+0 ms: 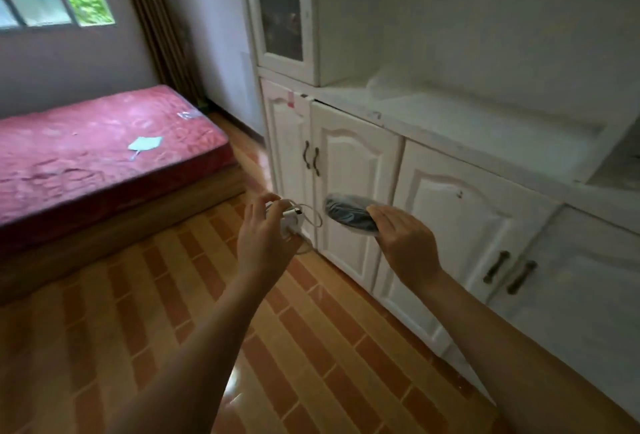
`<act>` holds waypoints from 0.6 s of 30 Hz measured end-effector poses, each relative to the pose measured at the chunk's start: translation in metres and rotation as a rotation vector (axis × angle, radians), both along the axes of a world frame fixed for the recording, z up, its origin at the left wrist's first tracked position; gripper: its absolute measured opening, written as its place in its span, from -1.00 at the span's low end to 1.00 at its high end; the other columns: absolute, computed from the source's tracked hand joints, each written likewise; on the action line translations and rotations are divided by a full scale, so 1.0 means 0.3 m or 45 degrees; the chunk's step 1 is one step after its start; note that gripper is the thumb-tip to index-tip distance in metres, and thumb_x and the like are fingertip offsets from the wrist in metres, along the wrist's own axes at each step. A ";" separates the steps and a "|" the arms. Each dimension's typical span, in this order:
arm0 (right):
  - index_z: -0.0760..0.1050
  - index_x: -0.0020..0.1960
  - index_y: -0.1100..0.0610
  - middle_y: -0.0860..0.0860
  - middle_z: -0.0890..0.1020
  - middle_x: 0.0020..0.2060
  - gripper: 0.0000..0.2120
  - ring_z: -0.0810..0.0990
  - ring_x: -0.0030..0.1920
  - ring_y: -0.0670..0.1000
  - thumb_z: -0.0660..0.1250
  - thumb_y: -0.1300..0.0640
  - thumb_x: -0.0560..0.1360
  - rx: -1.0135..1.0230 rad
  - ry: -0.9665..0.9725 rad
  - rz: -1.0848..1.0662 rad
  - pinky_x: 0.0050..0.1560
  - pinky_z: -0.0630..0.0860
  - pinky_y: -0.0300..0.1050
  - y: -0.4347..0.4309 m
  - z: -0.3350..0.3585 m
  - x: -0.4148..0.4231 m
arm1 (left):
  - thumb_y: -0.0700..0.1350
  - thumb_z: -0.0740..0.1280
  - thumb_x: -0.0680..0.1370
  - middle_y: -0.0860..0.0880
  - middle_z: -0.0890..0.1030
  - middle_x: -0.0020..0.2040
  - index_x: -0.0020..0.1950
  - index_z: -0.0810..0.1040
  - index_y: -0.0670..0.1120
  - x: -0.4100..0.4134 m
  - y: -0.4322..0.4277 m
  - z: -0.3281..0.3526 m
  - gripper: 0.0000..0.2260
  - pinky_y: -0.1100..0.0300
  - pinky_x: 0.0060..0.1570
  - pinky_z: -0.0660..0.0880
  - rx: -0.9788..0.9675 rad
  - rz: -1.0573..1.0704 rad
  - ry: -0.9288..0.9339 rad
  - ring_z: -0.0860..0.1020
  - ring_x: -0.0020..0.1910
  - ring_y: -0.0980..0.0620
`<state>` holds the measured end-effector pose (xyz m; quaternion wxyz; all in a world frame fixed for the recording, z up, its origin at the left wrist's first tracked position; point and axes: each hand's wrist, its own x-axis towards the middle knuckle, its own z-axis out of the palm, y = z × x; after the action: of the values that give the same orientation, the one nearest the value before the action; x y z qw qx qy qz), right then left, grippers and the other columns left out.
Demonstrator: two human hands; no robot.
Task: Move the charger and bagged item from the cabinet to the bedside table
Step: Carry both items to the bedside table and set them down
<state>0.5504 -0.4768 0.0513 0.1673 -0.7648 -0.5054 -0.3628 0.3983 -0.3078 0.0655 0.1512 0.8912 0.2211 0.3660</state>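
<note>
My left hand is closed around a white charger whose thin white cable loops out to the right of my fingers. A dark item in a clear plastic bag is gripped at its right end by my right hand. Both hands are held in the air in front of the lower doors of the white cabinet, below its counter. No bedside table is in view.
A bed with a red mattress stands at the left, with a pale green scrap lying on it. Striped orange floor tiles spread between bed and cabinet. A window and a brown curtain are at the far left.
</note>
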 end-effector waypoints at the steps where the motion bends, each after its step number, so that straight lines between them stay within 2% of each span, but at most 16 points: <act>1: 0.56 0.04 0.26 0.17 0.68 -0.12 -0.68 0.67 -0.14 0.11 0.46 0.28 0.29 0.004 -0.004 0.039 -0.14 0.60 -0.05 0.074 0.000 -0.032 | -0.22 0.55 0.21 -0.24 0.51 0.10 0.05 0.52 -0.18 -0.064 0.054 0.001 -0.55 -0.02 -0.15 0.50 0.009 0.050 0.007 0.48 0.05 -0.26; 4: 0.55 0.05 0.25 0.16 0.68 -0.12 -0.74 0.67 -0.16 0.12 0.24 0.21 0.40 -0.001 0.033 0.189 -0.17 0.60 -0.06 0.290 -0.008 -0.145 | -0.25 0.54 0.19 -0.26 0.53 0.07 0.03 0.53 -0.19 -0.262 0.197 -0.001 -0.55 -0.07 -0.14 0.51 0.005 0.224 0.017 0.48 0.05 -0.28; 10: 0.54 0.05 0.23 0.15 0.68 -0.16 -0.69 0.65 -0.22 0.13 0.43 0.25 0.31 0.028 0.025 0.501 -0.23 0.58 -0.10 0.660 -0.006 -0.411 | -0.23 0.52 0.20 -0.22 0.53 0.06 0.02 0.53 -0.16 -0.622 0.425 -0.033 -0.58 -0.06 -0.07 0.50 -0.029 0.539 0.002 0.47 0.07 -0.24; 14: 0.51 0.08 0.21 0.14 0.67 -0.13 -0.66 0.64 -0.21 0.13 0.44 0.28 0.32 -0.019 0.070 0.660 -0.24 0.57 -0.09 0.869 -0.019 -0.580 | -0.11 0.40 0.29 -0.17 0.50 0.08 0.04 0.50 -0.13 -0.838 0.531 -0.052 -0.66 0.00 -0.05 0.46 -0.100 0.741 -0.071 0.45 0.09 -0.18; 18: 0.53 0.08 0.23 0.13 0.67 -0.05 -0.63 0.66 -0.15 0.10 0.47 0.29 0.29 -0.071 0.081 0.836 -0.25 0.58 -0.09 1.039 -0.027 -0.760 | -0.22 0.46 0.30 -0.19 0.49 0.06 0.04 0.49 -0.14 -1.038 0.605 -0.067 -0.65 0.10 -0.10 0.37 -0.106 0.950 -0.070 0.43 0.06 -0.18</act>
<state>0.3225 -0.1652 0.0433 0.2701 -0.5764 -0.7291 -0.2514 0.0868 -0.1264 0.0455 0.0493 0.7323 0.5411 0.4104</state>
